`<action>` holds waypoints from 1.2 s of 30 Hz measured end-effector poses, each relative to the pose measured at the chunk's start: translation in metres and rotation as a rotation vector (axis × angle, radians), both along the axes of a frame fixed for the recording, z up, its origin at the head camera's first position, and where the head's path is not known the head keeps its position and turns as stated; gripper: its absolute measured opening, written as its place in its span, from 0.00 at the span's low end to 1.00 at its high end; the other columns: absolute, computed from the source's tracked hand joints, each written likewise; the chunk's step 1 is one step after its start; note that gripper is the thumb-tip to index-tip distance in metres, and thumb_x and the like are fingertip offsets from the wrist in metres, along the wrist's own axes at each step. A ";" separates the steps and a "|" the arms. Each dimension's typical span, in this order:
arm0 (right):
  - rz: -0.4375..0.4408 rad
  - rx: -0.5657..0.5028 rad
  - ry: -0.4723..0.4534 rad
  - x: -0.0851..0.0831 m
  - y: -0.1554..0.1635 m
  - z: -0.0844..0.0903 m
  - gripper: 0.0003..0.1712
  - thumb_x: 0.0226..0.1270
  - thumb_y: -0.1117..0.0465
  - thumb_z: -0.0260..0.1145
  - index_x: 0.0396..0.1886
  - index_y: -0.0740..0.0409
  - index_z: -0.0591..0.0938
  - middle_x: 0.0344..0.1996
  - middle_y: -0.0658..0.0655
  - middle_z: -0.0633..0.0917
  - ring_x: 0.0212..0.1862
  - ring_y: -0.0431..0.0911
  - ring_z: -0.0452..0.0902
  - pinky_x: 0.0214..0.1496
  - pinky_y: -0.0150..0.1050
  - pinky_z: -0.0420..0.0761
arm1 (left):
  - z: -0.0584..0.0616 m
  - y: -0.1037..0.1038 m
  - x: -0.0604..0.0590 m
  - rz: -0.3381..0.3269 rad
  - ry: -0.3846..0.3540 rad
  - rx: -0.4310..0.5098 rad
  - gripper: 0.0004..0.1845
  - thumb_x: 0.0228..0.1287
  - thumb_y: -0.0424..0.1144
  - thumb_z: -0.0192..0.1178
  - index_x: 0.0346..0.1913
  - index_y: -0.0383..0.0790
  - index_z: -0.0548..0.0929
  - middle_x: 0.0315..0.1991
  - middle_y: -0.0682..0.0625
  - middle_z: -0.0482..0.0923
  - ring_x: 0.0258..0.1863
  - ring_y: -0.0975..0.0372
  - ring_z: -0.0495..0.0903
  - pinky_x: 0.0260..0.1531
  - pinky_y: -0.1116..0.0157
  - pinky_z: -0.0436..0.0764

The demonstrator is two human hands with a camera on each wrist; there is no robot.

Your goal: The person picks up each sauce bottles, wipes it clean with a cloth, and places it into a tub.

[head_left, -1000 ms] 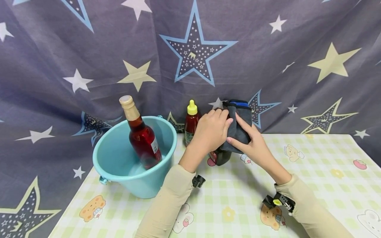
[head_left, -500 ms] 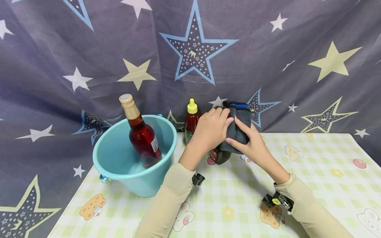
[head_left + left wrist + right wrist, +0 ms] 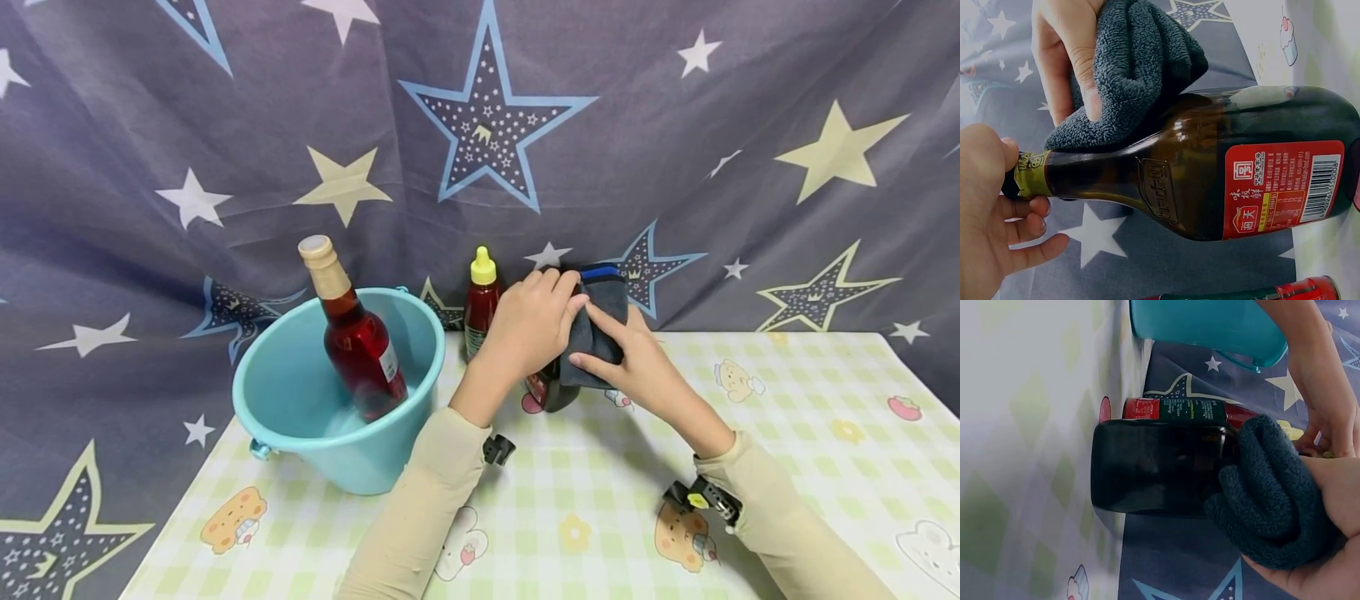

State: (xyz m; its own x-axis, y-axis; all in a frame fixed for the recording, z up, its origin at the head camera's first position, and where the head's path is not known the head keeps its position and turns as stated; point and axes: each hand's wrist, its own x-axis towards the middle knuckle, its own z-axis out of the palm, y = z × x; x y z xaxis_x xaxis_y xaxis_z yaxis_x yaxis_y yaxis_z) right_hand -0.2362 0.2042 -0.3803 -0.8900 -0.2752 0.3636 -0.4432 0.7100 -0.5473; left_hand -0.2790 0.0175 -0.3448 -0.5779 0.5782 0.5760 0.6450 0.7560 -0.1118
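Basically little has changed over the last second: the dark brown bottle is still held upright near the back edge of the table, just right of the small red squeeze bottle, and only the cloth has shifted. The gray cloth now sits slightly lower against the bottle's shoulder, its blue edge dropped a touch, which reads as a wiping stroke running down from the neck. The left hand is curled around the neck at the yellow band, fingers wrapped, as seen in the left wrist view. The right hand is closed around the bunched cloth, thumb pressed into it, the wad pushed onto the glass. The bottle's base is judged to rest on the table, though contact is partly hidden. The label side and lower body look not yet covered by the cloth. The teal bucket with the red bottle inside is unmoved, well left of the hands.
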 end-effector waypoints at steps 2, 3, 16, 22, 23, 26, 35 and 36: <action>-0.005 0.025 0.007 0.001 -0.001 0.001 0.43 0.67 0.56 0.73 0.78 0.57 0.65 0.67 0.79 0.64 0.45 0.59 0.73 0.41 0.49 0.75 | 0.000 0.000 0.000 -0.002 -0.006 0.003 0.20 0.83 0.49 0.44 0.61 0.40 0.78 0.45 0.47 0.83 0.41 0.56 0.82 0.44 0.65 0.84; -0.007 0.034 0.012 0.002 -0.001 0.002 0.43 0.67 0.56 0.73 0.78 0.57 0.65 0.66 0.79 0.63 0.43 0.58 0.73 0.39 0.48 0.76 | 0.000 0.000 -0.001 -0.003 -0.009 0.004 0.20 0.83 0.49 0.44 0.61 0.40 0.78 0.45 0.47 0.83 0.42 0.56 0.82 0.44 0.64 0.84; -0.033 0.075 0.086 0.006 -0.006 0.000 0.45 0.67 0.57 0.73 0.79 0.59 0.64 0.71 0.81 0.58 0.55 0.68 0.75 0.46 0.58 0.80 | 0.000 0.000 -0.001 -0.011 -0.028 0.012 0.21 0.83 0.49 0.45 0.62 0.40 0.78 0.46 0.47 0.83 0.43 0.55 0.82 0.45 0.63 0.84; -0.047 0.058 0.084 0.007 -0.009 -0.001 0.45 0.66 0.58 0.73 0.78 0.59 0.64 0.76 0.84 0.47 0.73 0.77 0.58 0.61 0.69 0.75 | 0.001 -0.001 0.000 -0.014 -0.022 0.018 0.21 0.82 0.49 0.45 0.61 0.39 0.79 0.46 0.47 0.84 0.42 0.55 0.82 0.45 0.63 0.84; -0.049 0.057 0.078 0.007 -0.009 -0.001 0.45 0.66 0.58 0.73 0.79 0.59 0.64 0.76 0.84 0.45 0.73 0.78 0.56 0.61 0.69 0.74 | 0.001 -0.001 0.000 -0.015 -0.020 0.020 0.21 0.82 0.49 0.45 0.61 0.39 0.79 0.46 0.47 0.84 0.42 0.55 0.82 0.45 0.63 0.84; -0.052 0.054 0.068 0.007 -0.009 -0.001 0.45 0.67 0.58 0.73 0.79 0.60 0.63 0.76 0.85 0.41 0.73 0.80 0.55 0.62 0.70 0.73 | 0.001 -0.001 0.000 -0.019 -0.021 0.024 0.21 0.82 0.49 0.45 0.61 0.40 0.79 0.45 0.47 0.84 0.42 0.55 0.82 0.44 0.63 0.84; -0.061 0.062 0.073 0.009 -0.010 0.000 0.45 0.67 0.59 0.73 0.79 0.60 0.63 0.77 0.83 0.41 0.70 0.79 0.61 0.60 0.68 0.76 | 0.001 -0.002 0.000 -0.018 -0.041 0.027 0.21 0.83 0.50 0.45 0.61 0.40 0.78 0.46 0.47 0.84 0.43 0.55 0.82 0.47 0.63 0.84; -0.065 0.066 0.065 0.009 -0.010 0.001 0.45 0.67 0.58 0.73 0.79 0.59 0.62 0.77 0.83 0.41 0.70 0.80 0.61 0.59 0.68 0.77 | 0.001 -0.002 0.000 -0.018 -0.043 0.027 0.21 0.83 0.50 0.45 0.61 0.40 0.78 0.47 0.47 0.84 0.44 0.55 0.82 0.47 0.63 0.84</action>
